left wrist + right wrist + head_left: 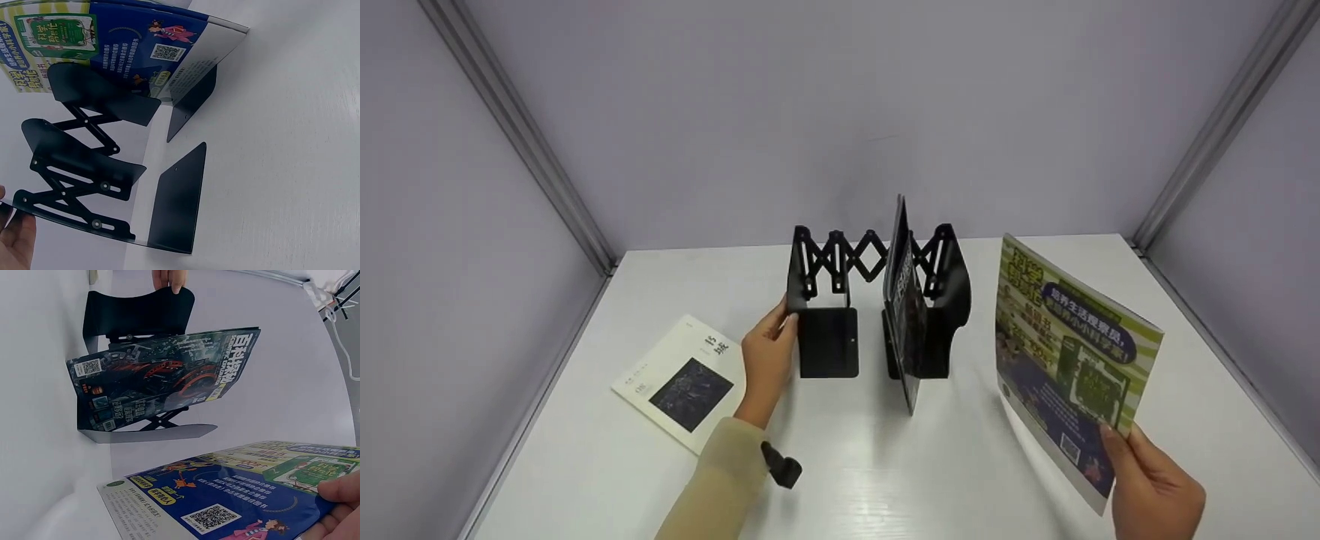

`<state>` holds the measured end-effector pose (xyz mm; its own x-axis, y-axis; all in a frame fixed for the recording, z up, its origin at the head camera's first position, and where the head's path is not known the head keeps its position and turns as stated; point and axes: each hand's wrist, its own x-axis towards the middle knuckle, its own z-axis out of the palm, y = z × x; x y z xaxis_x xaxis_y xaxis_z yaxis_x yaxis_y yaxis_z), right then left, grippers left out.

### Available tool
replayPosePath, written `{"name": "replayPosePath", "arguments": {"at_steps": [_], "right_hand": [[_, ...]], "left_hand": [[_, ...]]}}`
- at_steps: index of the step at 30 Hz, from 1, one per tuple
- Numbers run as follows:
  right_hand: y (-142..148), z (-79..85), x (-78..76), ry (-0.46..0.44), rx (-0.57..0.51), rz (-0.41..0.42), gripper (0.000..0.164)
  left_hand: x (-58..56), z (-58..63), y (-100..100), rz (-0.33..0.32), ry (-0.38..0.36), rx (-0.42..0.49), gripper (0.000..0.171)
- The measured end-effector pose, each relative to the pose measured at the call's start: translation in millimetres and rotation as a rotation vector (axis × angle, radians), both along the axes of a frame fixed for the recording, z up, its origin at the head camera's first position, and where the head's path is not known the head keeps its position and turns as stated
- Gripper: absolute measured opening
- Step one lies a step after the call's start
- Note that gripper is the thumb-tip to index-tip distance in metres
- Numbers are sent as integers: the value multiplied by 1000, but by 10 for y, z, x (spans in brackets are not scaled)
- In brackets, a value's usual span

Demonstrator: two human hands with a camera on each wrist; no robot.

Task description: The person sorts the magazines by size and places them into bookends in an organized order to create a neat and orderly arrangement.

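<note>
In the head view my left hand (pixel 769 356) grips the left end panel of a black expandable bookend (pixel 829 343), thumb on the near side. The left wrist view shows those fingers (pixel 21 239) at the panel's edge. A dark magazine (pixel 163 379) stands on edge inside the bookend, near its right panel and leaning slightly. Off to the right, my right hand (pixel 1156 487) pinches a green, yellow and blue magazine (pixel 1061 367) by its lower corner, thumb over the cover. This magazine is held upright at a slant, apart from the bookend.
A cream book (pixel 660 371) with a dark square picture lies flat on the white table (pixel 855 480), left of my left forearm. Pale panels (pixel 840 112) with metal corner posts enclose the table at the back and sides.
</note>
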<state>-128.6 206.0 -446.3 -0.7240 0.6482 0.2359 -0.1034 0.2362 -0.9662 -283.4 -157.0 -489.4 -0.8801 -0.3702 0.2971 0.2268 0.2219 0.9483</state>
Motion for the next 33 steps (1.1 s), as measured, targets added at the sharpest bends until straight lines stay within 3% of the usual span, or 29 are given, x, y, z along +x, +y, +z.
{"name": "replayPosePath", "arguments": {"at_steps": [12, 22, 33], "right_hand": [[-93, 91, 94, 63, -47, 37, 31], [-205, 120, 115, -52, 0, 51, 30], [-310, 116, 23, -82, 3, 120, 31]], "left_hand": [[-6, -6, -11, 2, 2, -33, 36], [2, 3, -15, 2, -7, -14, 36], [10, 14, -7, 3, -14, -16, 36]]}}
